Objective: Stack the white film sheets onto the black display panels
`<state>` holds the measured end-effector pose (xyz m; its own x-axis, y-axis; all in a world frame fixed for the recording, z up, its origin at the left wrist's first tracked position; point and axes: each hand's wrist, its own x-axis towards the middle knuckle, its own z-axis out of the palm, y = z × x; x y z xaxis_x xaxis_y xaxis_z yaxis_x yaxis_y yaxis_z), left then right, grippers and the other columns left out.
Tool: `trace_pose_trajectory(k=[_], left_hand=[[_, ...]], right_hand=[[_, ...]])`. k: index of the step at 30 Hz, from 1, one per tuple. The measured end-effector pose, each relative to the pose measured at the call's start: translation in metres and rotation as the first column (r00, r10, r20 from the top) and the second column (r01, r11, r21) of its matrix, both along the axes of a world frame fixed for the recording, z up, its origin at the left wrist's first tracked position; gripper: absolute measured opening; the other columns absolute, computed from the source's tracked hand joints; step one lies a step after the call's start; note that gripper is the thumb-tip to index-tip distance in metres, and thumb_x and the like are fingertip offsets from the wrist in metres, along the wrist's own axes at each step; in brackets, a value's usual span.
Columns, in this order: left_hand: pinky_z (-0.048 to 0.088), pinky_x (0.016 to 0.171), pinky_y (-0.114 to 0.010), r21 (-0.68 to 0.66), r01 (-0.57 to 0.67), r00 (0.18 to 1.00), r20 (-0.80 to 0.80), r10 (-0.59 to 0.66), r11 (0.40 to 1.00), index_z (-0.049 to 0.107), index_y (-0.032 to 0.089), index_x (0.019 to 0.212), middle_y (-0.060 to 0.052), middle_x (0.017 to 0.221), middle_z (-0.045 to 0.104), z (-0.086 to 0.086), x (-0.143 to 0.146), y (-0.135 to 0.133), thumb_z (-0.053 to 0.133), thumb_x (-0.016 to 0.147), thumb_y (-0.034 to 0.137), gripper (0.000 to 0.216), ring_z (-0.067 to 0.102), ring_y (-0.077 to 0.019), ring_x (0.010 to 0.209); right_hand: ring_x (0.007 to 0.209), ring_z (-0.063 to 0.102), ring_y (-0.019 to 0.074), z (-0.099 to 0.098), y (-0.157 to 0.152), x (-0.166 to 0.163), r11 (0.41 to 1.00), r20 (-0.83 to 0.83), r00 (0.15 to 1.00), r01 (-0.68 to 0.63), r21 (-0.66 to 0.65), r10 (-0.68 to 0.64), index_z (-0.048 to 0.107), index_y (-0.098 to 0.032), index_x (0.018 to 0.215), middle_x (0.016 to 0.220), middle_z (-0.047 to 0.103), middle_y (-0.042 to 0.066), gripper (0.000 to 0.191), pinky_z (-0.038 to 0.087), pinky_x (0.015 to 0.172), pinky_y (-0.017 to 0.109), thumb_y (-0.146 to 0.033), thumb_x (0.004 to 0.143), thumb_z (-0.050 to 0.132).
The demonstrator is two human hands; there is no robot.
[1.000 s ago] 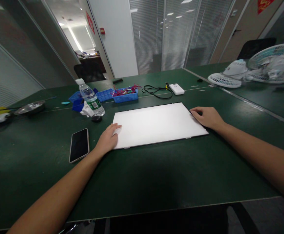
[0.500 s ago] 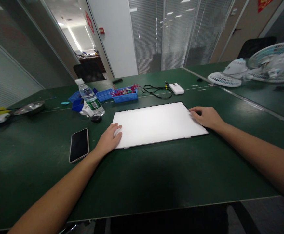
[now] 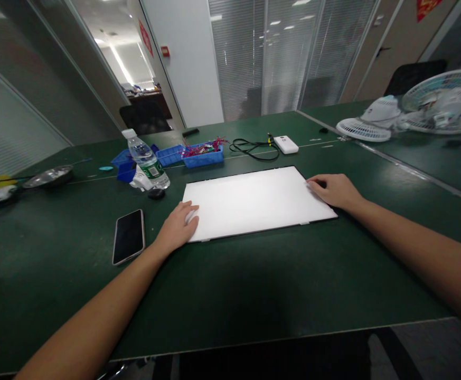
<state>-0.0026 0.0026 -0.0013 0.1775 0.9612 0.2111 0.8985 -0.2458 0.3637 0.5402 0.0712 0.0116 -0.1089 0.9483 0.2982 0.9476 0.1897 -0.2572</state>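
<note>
Panel point(image 3: 254, 203) lies between the left hand point(image 3: 177, 227), thumb and finger spread on its edge, and the right hand point(image 3: 338, 191), touching the opposite edge, whether pinching I cannot tell.

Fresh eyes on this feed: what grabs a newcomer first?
The bright white panel, flat on the green table between the left hand and right hand. Next, the clear bottle beyond the left hand, and the white fan parts at far right.
</note>
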Motion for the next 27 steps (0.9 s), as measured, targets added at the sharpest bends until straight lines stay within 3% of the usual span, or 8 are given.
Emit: trace_pose_trajectory(k=[13, 27], left_hand=[[0.036, 0.134, -0.058, -0.004, -0.008, 1.000, -0.007, 0.008, 1.000, 0.071, 0.015, 0.143, -0.016, 0.164, 0.059, 0.0006, 0.0014, -0.0013, 0.050, 0.100, 0.048, 0.058, 0.048, -0.0385, 0.159], [0.035, 0.134, -0.060, -0.001, 0.002, 1.000, -0.011, -0.002, 1.000, 0.071, 0.017, 0.142, -0.016, 0.163, 0.059, -0.0001, 0.0008, -0.0007, 0.049, 0.100, 0.048, 0.057, 0.048, -0.0388, 0.159]], right_hand=[[0.088, 0.074, 0.0304, -0.0031, 0.0036, 0.0044, 1.000, 0.028, 1.000, 0.002, 0.001, -0.002, 0.087, -0.028, 0.119, 0.101, 0.084, 0.008, 0.050, 0.058, 0.081, 0.045, -0.058, 0.101, 0.052], [0.098, 0.076, 0.0332, -0.0018, 0.0028, 0.0037, 1.000, 0.018, 1.000, -0.011, -0.013, 0.011, 0.088, -0.028, 0.116, 0.114, 0.084, 0.007, 0.048, 0.060, 0.088, 0.049, -0.057, 0.100, 0.053]])
